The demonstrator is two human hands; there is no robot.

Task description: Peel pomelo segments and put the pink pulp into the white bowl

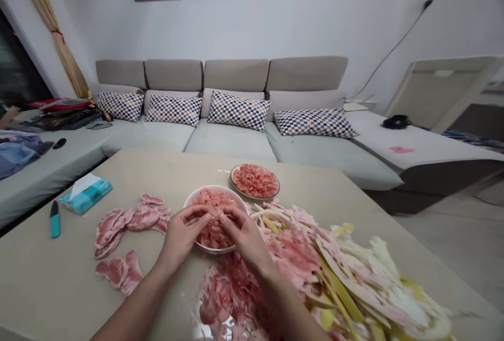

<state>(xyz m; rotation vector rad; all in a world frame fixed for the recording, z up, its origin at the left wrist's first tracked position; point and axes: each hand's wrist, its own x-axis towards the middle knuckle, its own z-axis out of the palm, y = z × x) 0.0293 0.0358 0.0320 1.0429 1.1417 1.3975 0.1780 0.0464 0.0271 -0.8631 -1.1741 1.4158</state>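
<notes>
Left hand [188, 228]: bare, just left of the frame's middle, fingers curled and thumb drawn in, pinching one side of a small, pale-pink, translucent piece of fruit pulp [215, 214].
Right hand [241, 228]: bare, just right of the middle, bent much the same way, pinching the other side of the piece, fingertips close to those of the left.
Under the fingertips: a round white bowl [214, 250], centre of the frame, holding loose pink pulp flakes [216, 236].
Just beyond the bowl, toward the upper right: a round white plate with a dark rim [255, 197], heaped with shredded pink pulp [255, 179].
Left of centre: several curved pink citrus segments in pale skin [112, 231], in loose groups.
Lower middle to lower right: a broad, tangled pile of pink membrane, white pith and yellow peel [338, 278].
Left edge of the surface: a turquoise soft tissue pack [87, 194]; beside it, a dark-bladed knife with a turquoise handle [55, 220].
Surface: a glossy beige tabletop [66, 278].
Across the background: a grey sofa with pale seats [232, 144] and checked cushions [239, 111].
</notes>
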